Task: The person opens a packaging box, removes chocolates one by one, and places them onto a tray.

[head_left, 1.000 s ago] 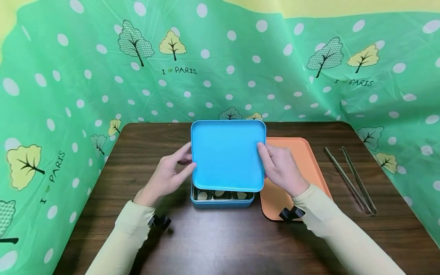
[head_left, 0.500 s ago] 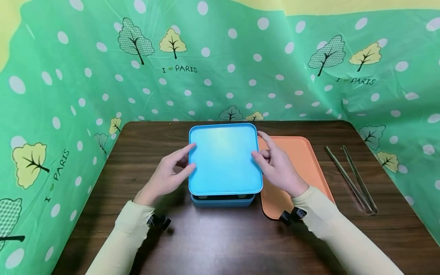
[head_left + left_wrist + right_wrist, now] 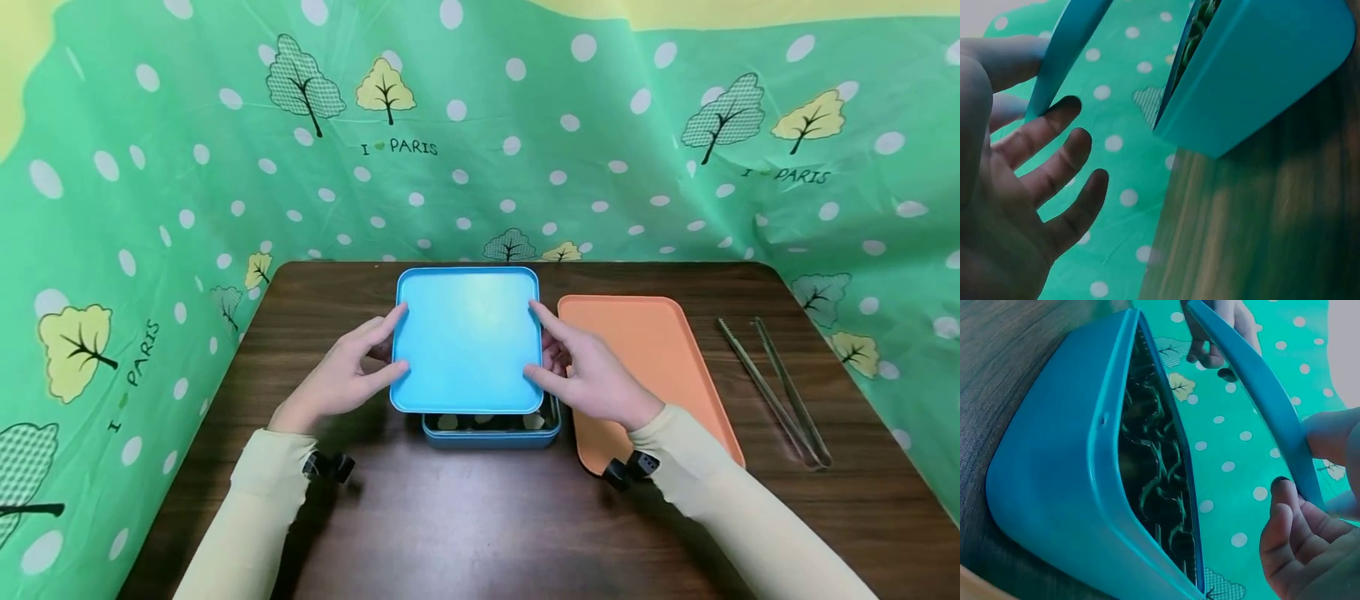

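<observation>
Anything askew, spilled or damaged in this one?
Nothing visibly spilled or damaged. The blue lid merely looks off-centre: left hand and right hand hold it clear of the box, shifted leftward in the head view.

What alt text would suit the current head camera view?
A person's left hand and right hand hold a blue lid above an open blue box on a dark table; an orange tray and metal tongs lie to the right.

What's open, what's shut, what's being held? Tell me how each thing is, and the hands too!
Blue lid: off the box, held up.
Blue box: open, pale pieces showing inside.
Left hand: holding the lid's left edge.
Right hand: holding its right edge.
Orange tray: lying flat.
Tongs: lying down, arms spread open.
</observation>
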`<state>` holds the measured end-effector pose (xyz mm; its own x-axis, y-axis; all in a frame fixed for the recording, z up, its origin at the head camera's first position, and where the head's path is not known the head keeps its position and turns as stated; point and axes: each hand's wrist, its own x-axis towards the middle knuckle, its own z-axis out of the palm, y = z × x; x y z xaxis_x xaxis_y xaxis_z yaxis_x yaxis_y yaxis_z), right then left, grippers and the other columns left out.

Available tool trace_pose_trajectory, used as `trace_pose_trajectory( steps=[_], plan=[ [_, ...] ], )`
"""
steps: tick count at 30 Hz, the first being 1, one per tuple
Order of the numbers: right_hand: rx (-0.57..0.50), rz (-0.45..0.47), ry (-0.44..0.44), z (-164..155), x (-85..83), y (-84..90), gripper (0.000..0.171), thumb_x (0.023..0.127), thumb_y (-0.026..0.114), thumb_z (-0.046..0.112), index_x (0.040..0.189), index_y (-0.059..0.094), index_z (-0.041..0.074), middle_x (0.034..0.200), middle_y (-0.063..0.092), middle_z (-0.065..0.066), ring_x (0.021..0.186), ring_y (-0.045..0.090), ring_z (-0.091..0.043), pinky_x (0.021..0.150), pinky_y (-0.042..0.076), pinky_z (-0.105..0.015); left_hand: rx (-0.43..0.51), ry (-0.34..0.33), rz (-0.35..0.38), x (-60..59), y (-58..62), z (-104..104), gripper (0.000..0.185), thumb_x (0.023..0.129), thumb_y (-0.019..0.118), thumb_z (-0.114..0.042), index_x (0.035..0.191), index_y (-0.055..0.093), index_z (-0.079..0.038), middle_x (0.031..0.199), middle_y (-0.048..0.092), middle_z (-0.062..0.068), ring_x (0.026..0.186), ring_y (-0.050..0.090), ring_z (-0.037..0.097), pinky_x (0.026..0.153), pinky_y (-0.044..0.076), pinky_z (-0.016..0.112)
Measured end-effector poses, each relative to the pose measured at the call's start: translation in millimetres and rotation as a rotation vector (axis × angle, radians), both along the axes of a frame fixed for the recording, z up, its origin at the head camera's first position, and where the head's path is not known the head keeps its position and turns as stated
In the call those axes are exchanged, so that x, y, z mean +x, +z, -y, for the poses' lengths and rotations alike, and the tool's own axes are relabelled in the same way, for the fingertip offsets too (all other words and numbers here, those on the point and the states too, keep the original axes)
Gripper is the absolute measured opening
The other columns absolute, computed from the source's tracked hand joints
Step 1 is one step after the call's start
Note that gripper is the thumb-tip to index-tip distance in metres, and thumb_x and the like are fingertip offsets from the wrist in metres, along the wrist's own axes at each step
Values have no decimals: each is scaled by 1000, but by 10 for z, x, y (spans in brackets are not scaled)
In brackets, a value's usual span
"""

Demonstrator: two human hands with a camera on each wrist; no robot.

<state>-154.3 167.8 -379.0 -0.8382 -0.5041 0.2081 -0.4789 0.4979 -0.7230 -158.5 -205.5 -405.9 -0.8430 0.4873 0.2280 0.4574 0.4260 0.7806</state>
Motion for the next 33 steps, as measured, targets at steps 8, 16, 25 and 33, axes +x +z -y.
trace_pose_trajectory(
  steps=[8,16,25,33],
  plan=[
    [123,7,28,231,-77,-10,89,96,77,24,167,26,5,85,57,3,68,54,-12,64,48,-27,-91,22,42,-46,24,221,73,105,66,-16,168,28,-20,103,52,5,92,54,21,79,58,35],
    [189,-17,54,534,-180,-29,87,95,75,26,164,28,-1,83,60,2,63,52,-10,66,47,-30,-193,70,-71,-84,-3,454,62,109,55,-11,166,32,-9,90,43,1,82,44,15,73,38,29],
    [227,20,75,919,-223,-18,86,93,71,19,163,28,-6,82,59,1,56,45,-9,59,41,-28,-327,115,95,-46,35,758,64,113,47,-21,170,18,-14,166,35,18,148,40,38,119,34,59],
    [243,50,129,1339,-153,-36,83,94,66,11,161,23,-12,63,53,4,49,42,-8,52,38,-25,-424,193,145,86,50,1055,64,113,47,-18,170,18,-13,164,36,23,143,46,44,116,36,63]
  ],
)
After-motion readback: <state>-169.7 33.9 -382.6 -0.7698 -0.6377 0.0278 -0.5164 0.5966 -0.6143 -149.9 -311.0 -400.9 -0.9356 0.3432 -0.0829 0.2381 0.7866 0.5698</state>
